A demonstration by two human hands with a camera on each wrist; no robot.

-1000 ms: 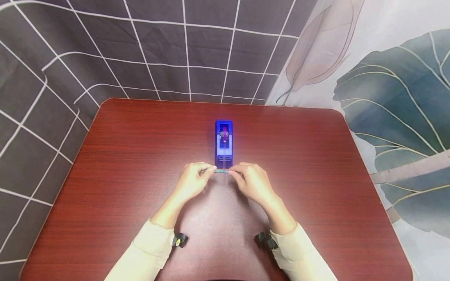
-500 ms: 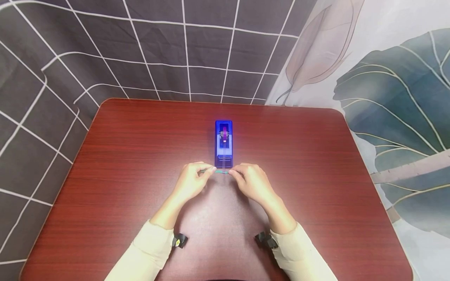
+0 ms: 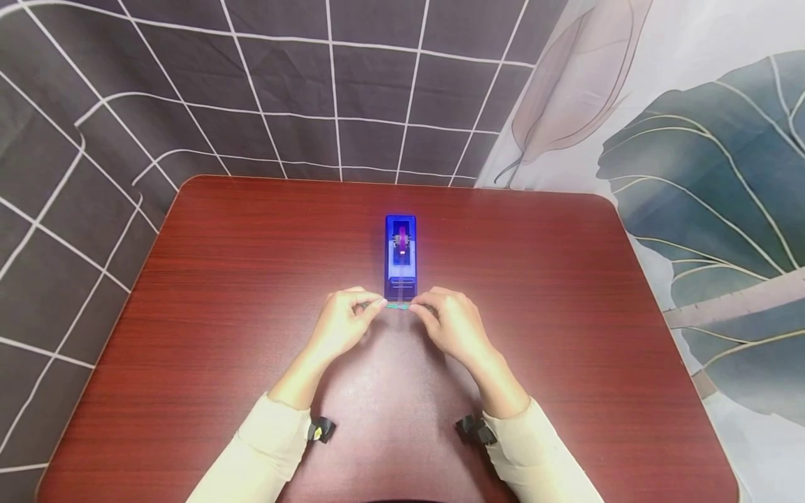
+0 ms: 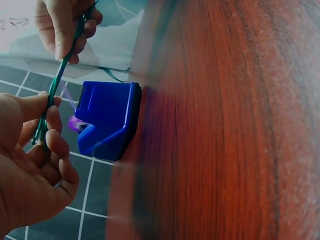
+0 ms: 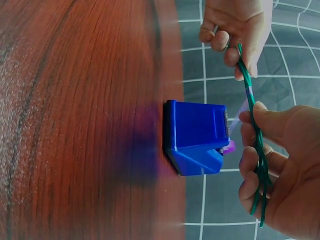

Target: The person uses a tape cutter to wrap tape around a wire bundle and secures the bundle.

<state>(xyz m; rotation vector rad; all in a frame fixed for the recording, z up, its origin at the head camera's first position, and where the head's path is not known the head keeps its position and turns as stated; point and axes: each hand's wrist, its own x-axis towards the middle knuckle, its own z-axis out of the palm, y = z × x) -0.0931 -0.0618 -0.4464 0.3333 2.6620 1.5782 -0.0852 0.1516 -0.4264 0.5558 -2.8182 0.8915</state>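
A bundle of thin green wires (image 5: 257,132) spans between my hands just in front of a blue tape dispenser (image 3: 401,269). My left hand (image 3: 344,323) pinches one end between thumb and fingers. At the other end, my right hand (image 3: 454,327) pinches it the same way, its fingers curled along the wires in the right wrist view. A strip of purple tape (image 5: 241,111) stretches from the dispenser to the middle of the bundle, where a bit of it lies round the wires. The purple roll (image 3: 402,239) sits inside the dispenser.
The dispenser stands on a reddish-brown wooden table (image 3: 251,244). Behind the table hangs a dark cloth with white grid lines (image 3: 371,77), and a leaf-patterned cloth (image 3: 711,175) is at the right. Each sleeve carries a small black wrist camera (image 3: 323,429).
My right hand has risen very slightly, and the wires between my fingertips look a little turned. My left hand and the dispenser stay nearly where they were.
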